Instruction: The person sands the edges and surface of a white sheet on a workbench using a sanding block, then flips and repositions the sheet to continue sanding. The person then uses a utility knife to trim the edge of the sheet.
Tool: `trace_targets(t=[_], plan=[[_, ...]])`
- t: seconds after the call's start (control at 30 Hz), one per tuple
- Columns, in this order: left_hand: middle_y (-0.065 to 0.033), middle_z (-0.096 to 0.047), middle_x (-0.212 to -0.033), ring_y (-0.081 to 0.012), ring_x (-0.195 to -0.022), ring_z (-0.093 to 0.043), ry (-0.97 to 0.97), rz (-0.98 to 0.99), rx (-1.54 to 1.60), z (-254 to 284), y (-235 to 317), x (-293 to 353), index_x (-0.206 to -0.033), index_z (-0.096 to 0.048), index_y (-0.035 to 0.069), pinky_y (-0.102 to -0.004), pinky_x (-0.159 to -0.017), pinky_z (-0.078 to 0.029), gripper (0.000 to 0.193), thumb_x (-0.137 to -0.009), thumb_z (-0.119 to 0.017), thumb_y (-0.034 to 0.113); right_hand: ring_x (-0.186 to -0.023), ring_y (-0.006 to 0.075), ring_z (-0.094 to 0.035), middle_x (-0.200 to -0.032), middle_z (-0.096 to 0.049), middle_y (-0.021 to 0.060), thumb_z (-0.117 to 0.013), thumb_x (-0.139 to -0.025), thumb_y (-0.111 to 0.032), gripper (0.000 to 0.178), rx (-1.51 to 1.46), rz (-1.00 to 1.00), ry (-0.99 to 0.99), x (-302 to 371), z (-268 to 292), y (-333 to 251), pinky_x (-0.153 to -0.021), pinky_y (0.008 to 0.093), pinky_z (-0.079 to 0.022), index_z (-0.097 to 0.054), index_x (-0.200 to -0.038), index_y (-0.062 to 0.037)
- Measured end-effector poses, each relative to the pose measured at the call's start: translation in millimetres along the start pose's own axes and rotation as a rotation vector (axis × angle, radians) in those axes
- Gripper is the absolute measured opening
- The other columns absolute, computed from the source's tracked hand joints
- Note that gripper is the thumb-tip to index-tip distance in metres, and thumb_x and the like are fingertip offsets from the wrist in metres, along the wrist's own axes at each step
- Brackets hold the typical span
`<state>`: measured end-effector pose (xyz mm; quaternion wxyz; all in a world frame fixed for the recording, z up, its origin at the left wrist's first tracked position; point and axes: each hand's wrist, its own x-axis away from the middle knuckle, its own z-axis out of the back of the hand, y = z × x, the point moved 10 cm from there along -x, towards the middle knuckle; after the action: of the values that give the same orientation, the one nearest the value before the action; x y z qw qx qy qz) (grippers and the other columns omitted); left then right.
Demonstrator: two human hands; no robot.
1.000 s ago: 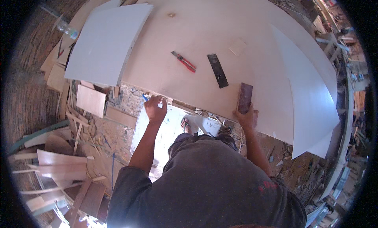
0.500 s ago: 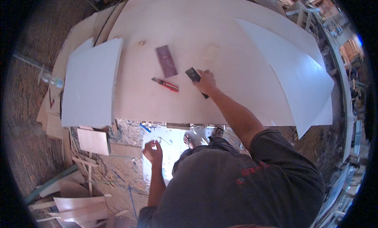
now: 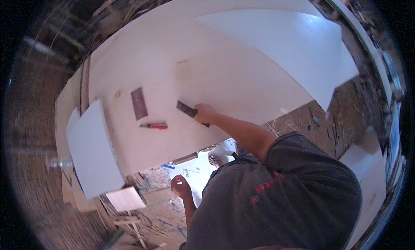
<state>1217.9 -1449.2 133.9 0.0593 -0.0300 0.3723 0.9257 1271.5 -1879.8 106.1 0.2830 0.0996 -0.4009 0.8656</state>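
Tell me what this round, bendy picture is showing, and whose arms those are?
A camera worn on a person's head looks down, and its wide lens bends straight edges. The arms are that person's own. The right hand grips a dark flat tool on a big pale wooden board. Also on the board lie a brown rectangular block and a red cutter. The left hand hangs below the board's edge, closed; I cannot tell if it holds anything.

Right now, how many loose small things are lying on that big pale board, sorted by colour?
Dark rectangular blocks: 2, one lying free, one under the right hand at
Red tool: 1
Total: 3
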Motion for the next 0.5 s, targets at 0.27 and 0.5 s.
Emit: trace_targets(t=[0.27,0.5], plan=[[-0.014,-0.071,-0.083,-0.0268,-0.073,-0.07,-0.238,-0.371,0.026,-67,98,-21,-0.092,-0.072,0.001,-0.0387,-0.066,-0.055,0.009,-0.09,-0.072,0.01,-0.096,0.0211,-0.068,-0.111,-0.069,0.0075,-0.081,-0.087,-0.016,0.05,-1.422,-0.048,0.05,213,104,153,-0.088,0.0384,-0.056,-0.06,-0.131,-0.004],[-0.0124,-0.07,-0.081,-0.0285,-0.072,-0.068,-0.456,-0.611,0.081,-118,178,-21,-0.087,-0.071,0.002,-0.0412,-0.068,-0.054,0.01,-0.089,-0.073,0.012,-0.067,0.0179,-0.059,-0.08,-0.057,0.0014,-0.071,-0.091,-0.011,0.015,-1.687,-0.468,0.911,436,128,374,-0.057,0.0358,-0.054,-0.062,-0.102,-0.0057]])
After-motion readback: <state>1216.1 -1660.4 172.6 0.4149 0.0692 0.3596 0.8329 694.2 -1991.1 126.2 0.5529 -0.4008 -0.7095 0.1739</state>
